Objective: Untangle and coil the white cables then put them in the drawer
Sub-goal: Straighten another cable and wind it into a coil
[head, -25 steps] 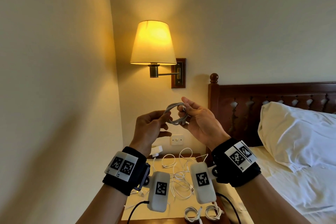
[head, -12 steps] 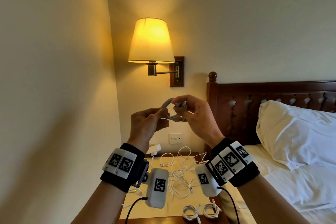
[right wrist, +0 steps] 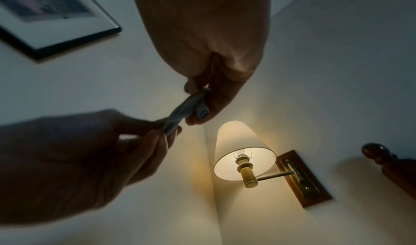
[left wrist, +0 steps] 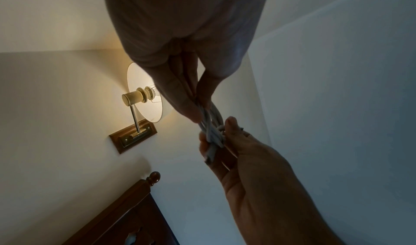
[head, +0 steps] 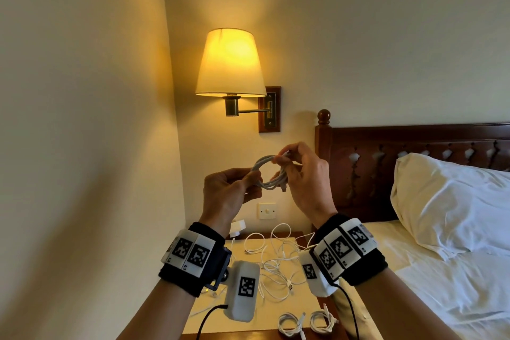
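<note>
A small coil of white cable [head: 265, 171] hangs in the air between both hands, above the nightstand. My left hand [head: 252, 178] pinches the coil's left side between thumb and fingers. My right hand [head: 284, 160] curls its fingers over the right side, where a plug end [head: 283, 188] sticks out below. The left wrist view shows the left hand [left wrist: 199, 113] pinching the cable strands [left wrist: 211, 129]. In the right wrist view the right hand [right wrist: 198, 105] pinches the cable [right wrist: 180, 113]. A tangle of loose white cables [head: 276, 265] lies on the nightstand [head: 248, 323]. Two coiled cables [head: 289, 323] lie at its front edge. No drawer is in view.
A lit wall lamp [head: 230, 63] hangs just above the hands. The dark wooden headboard [head: 358, 163] and a white pillow [head: 447, 201] on the bed stand close on the right. A wall closes the left side. A white charger plug [head: 237, 228] sits at the nightstand's back.
My right hand has turned from palm-up to fingers curled over the top of the coil. The left hand keeps its pinch, and both hands have risen slightly.
</note>
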A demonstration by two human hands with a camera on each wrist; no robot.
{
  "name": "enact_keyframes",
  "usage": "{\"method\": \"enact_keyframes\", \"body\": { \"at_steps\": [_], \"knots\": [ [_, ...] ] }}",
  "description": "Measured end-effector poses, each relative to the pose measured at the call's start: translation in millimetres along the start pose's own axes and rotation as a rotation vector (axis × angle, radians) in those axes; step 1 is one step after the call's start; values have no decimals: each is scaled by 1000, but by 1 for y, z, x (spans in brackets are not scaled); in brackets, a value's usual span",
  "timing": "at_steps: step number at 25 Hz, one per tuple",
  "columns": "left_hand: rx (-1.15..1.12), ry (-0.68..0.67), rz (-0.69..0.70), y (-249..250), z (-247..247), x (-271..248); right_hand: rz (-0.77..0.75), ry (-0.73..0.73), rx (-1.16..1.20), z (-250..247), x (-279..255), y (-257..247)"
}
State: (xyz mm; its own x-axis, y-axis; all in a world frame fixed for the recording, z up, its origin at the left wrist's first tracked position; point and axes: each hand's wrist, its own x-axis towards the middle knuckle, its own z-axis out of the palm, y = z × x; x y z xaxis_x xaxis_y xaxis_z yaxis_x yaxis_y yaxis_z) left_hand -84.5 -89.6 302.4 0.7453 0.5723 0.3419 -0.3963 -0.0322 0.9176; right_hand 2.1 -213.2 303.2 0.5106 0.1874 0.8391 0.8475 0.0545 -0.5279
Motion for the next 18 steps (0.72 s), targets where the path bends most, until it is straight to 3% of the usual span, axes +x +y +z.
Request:
{"method": "enact_keyframes", "body": {
  "at_steps": [4, 8, 13, 18],
  "knots": [
    [-83, -16, -2, -2, -9, -1, 136, -270, 102, -12, 6, 1],
    [-105, -40, -35, -16, -4, -11, 222, -172, 148, -9, -9, 7],
    [-113, -1, -137, -50, -4, -12, 344, -160, 277, -11, -33, 23],
    [-159, -9, -251, -101, -16, -14, 511, -97, 174, -29, -91, 53]
  ]
}}
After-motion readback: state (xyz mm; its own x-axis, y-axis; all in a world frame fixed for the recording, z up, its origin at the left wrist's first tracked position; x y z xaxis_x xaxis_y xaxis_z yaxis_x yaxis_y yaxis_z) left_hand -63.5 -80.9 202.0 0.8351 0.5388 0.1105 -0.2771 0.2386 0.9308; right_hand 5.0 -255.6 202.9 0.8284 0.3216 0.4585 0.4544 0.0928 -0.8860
